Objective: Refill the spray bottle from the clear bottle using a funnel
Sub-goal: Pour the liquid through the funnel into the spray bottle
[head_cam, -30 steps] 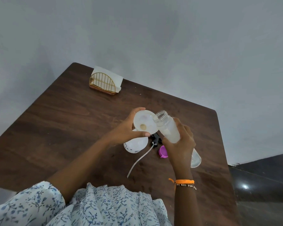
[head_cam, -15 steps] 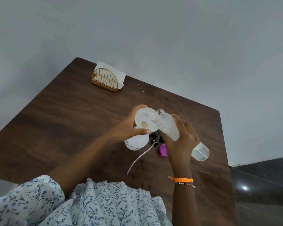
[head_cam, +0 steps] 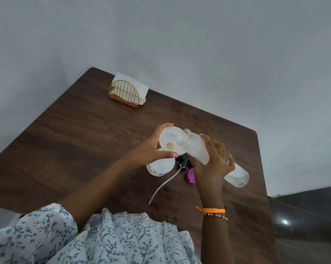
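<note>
napkin holder (head_cam: 127,93), gold wire with white napkins, stands upright at the far left corner of the brown table (head_cam: 69,141), well apart from the work. left hand (head_cam: 153,149) is curled around the rim of the white funnel (head_cam: 170,142), thumb on the near edge, fingers behind the far edge; funnel sits over the white spray bottle (head_cam: 160,166), which stands on the table directly beneath the hand. whether the funnel spout is seated in the bottle neck cannot be told, the hand hides it. black spray head (head_cam: 184,162) lies on the table just right of the spray bottle, its thin tube (head_cam: 163,184) trailing toward the person. purple cap (head_cam: 191,176) lies on the table beside it. right hand (head_cam: 214,164) is wrapped firmly around the middle of the clear bottle (head_cam: 200,149), which is tilted with its open threaded mouth over the funnel bowl and its base raised to the right. orange wristband (head_cam: 213,210) on the right wrist.
</note>
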The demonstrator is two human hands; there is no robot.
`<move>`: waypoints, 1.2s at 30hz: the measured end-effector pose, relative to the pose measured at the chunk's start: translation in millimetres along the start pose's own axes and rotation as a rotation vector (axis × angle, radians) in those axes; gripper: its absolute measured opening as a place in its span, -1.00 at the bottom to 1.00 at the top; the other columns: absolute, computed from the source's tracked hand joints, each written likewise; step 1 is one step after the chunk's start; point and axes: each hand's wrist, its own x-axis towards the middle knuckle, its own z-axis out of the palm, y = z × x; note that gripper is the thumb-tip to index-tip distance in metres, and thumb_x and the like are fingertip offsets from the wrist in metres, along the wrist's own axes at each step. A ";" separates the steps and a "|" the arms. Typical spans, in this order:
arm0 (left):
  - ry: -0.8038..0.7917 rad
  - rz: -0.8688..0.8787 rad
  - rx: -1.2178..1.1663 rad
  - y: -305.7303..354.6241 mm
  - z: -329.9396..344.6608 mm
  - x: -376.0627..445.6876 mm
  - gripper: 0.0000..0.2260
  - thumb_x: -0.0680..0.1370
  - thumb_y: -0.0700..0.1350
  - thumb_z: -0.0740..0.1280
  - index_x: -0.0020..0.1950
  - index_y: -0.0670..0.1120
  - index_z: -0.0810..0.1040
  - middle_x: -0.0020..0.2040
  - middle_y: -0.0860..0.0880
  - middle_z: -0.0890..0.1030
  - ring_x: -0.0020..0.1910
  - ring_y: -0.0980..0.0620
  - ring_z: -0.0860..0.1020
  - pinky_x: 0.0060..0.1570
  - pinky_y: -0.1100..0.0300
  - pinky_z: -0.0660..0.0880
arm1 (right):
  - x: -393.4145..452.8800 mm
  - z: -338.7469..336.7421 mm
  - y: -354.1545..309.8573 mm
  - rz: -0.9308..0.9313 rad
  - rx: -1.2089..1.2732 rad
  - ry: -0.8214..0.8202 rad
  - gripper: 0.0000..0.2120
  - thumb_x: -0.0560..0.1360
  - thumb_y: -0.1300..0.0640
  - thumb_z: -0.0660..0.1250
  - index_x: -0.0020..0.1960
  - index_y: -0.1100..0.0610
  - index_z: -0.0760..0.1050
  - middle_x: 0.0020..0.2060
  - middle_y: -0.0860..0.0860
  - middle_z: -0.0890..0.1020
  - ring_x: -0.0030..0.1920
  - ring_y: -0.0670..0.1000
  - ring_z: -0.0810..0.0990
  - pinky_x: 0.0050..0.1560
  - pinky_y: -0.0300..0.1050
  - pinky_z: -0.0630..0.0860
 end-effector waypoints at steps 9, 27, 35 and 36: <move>-0.004 0.008 0.006 -3.3 -0.5 -0.6 -0.27 0.40 -0.02 0.48 0.37 0.25 0.08 0.25 0.27 0.31 0.27 0.22 0.35 0.22 0.27 0.36 | -1.1 -2.1 -4.3 -0.013 -0.031 -0.006 -0.37 0.21 0.34 0.51 0.20 -0.04 0.50 0.07 -0.01 0.55 0.16 0.05 0.45 0.29 0.25 0.17; -0.006 0.013 0.015 -2.5 -0.5 -0.6 -0.26 0.36 0.04 0.46 0.38 0.24 0.07 0.31 0.12 0.30 0.32 0.11 0.34 0.27 0.22 0.37 | -1.1 -1.3 -8.0 0.004 -0.066 -0.017 -0.38 0.24 0.34 0.49 0.21 -0.06 0.49 0.10 -0.01 0.54 0.21 0.06 0.42 0.33 0.24 0.14; -0.001 0.021 0.025 -0.9 -0.6 -2.6 -0.26 0.34 0.06 0.45 0.37 0.23 0.08 0.33 0.07 0.30 0.34 0.07 0.33 0.33 0.10 0.38 | -2.2 -0.6 -9.0 0.004 -0.073 -0.014 -0.37 0.23 0.36 0.49 0.22 -0.05 0.48 0.12 0.01 0.54 0.23 0.07 0.41 0.36 0.22 0.10; 0.000 0.021 0.024 -0.2 -0.4 -3.0 -0.26 0.34 0.05 0.45 0.37 0.23 0.07 0.33 0.07 0.30 0.33 0.07 0.33 0.32 0.11 0.38 | -2.2 -0.6 -9.0 0.006 -0.075 -0.016 -0.37 0.23 0.36 0.49 0.22 -0.05 0.48 0.12 0.01 0.53 0.23 0.07 0.41 0.36 0.21 0.09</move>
